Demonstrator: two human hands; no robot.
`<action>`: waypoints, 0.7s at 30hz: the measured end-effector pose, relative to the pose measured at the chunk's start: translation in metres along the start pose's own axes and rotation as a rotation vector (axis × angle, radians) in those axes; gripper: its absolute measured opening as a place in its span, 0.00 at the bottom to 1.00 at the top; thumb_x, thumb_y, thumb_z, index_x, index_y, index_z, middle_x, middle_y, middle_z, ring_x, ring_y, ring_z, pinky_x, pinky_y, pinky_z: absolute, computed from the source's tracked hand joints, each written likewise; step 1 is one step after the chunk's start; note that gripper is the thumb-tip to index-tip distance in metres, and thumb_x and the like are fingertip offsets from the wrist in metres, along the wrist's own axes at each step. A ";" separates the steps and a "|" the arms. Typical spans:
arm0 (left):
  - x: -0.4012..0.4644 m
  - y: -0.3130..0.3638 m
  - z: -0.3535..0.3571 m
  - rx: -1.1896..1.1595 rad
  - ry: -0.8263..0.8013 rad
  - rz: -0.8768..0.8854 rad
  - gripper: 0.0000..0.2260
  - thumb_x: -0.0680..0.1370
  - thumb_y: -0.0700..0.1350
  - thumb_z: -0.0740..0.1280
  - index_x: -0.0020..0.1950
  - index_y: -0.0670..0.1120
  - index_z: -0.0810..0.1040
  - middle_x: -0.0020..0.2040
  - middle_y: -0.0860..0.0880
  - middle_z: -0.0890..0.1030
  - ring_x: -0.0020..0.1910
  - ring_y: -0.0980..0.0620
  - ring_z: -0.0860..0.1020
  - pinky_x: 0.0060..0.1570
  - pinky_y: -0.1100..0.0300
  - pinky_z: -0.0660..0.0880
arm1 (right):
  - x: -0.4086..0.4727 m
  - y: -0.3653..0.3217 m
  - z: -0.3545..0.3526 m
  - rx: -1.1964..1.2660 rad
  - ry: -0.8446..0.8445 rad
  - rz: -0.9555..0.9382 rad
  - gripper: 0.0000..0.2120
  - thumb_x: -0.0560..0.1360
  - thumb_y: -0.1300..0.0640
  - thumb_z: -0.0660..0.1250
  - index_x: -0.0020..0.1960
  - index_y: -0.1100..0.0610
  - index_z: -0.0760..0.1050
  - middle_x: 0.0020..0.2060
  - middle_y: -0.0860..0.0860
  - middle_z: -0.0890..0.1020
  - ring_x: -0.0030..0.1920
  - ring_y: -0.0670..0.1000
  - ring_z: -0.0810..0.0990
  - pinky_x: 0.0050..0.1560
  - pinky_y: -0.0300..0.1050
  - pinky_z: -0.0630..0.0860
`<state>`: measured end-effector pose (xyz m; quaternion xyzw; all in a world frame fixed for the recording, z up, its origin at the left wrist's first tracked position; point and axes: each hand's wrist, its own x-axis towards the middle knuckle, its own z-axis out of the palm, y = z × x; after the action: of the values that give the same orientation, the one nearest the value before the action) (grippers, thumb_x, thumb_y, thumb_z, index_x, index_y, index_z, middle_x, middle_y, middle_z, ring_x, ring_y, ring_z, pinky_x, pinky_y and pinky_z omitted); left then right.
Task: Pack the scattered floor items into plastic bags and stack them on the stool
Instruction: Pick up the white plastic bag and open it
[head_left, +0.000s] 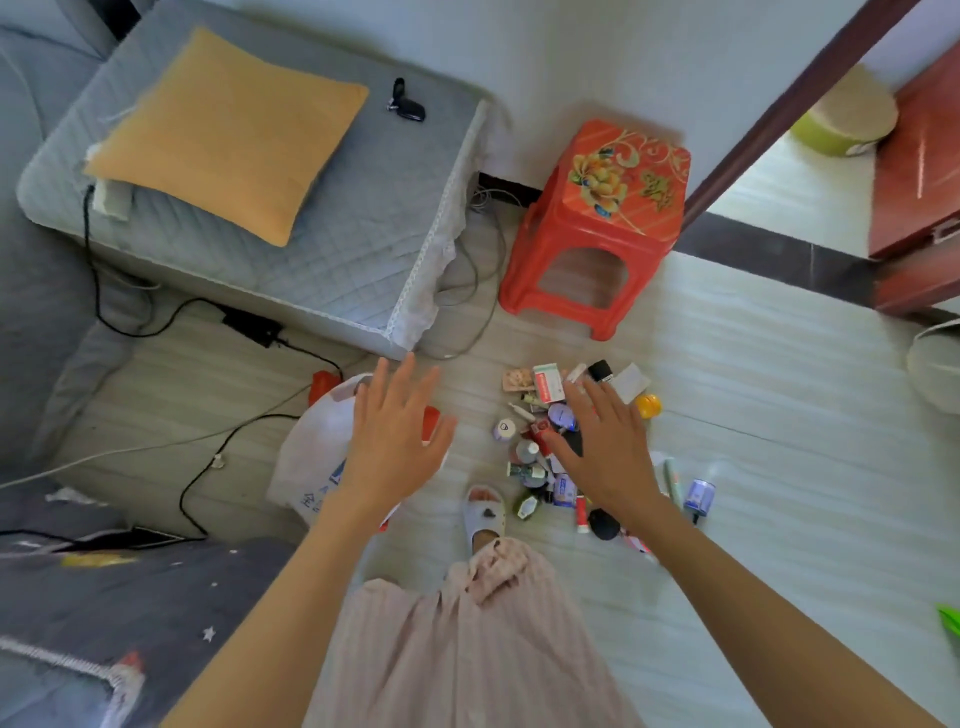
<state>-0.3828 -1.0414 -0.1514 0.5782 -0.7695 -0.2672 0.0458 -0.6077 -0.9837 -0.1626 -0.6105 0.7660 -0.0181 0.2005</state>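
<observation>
A pile of small items (540, 457) lies scattered on the floor: bottles, tubes, little boxes, a yellow round thing (648, 406). My right hand (605, 441) hovers over this pile, fingers spread, holding nothing. To the left lies a crumpled white plastic bag (311, 452) with red plastic (323, 387) beside it. My left hand (397, 436) is spread open above the bag's right edge, empty. The red plastic stool (602, 228) with a flower print stands beyond the pile, its top bare.
A grey quilted sofa section (311, 218) with an orange cushion (228, 135) sits at the back left. Black cables and a power brick (252, 326) run across the floor at left. My slippered foot (484, 512) stands beside the pile. A doorway opens at the right.
</observation>
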 end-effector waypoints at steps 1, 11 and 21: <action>0.005 -0.001 0.002 -0.010 0.020 -0.015 0.35 0.70 0.63 0.45 0.73 0.48 0.61 0.75 0.43 0.57 0.75 0.39 0.50 0.71 0.43 0.49 | 0.010 0.002 0.000 -0.017 -0.031 -0.023 0.32 0.74 0.38 0.54 0.73 0.54 0.60 0.73 0.56 0.63 0.74 0.58 0.57 0.71 0.62 0.54; 0.018 -0.031 0.012 -0.035 -0.005 -0.060 0.37 0.69 0.64 0.43 0.74 0.47 0.60 0.76 0.43 0.56 0.75 0.40 0.48 0.71 0.43 0.47 | 0.035 -0.032 0.021 -0.031 0.015 -0.117 0.35 0.71 0.38 0.49 0.70 0.56 0.66 0.69 0.58 0.70 0.71 0.60 0.65 0.68 0.65 0.62; 0.003 -0.019 0.058 0.020 -0.045 -0.036 0.35 0.70 0.63 0.42 0.74 0.49 0.59 0.77 0.46 0.52 0.75 0.42 0.46 0.71 0.42 0.47 | 0.020 0.014 0.050 -0.026 -0.038 -0.111 0.38 0.69 0.34 0.42 0.75 0.51 0.56 0.74 0.53 0.60 0.75 0.55 0.54 0.73 0.57 0.48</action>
<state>-0.3892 -1.0267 -0.2100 0.5861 -0.7625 -0.2734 0.0180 -0.6078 -0.9878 -0.2177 -0.6547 0.7273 -0.0075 0.2057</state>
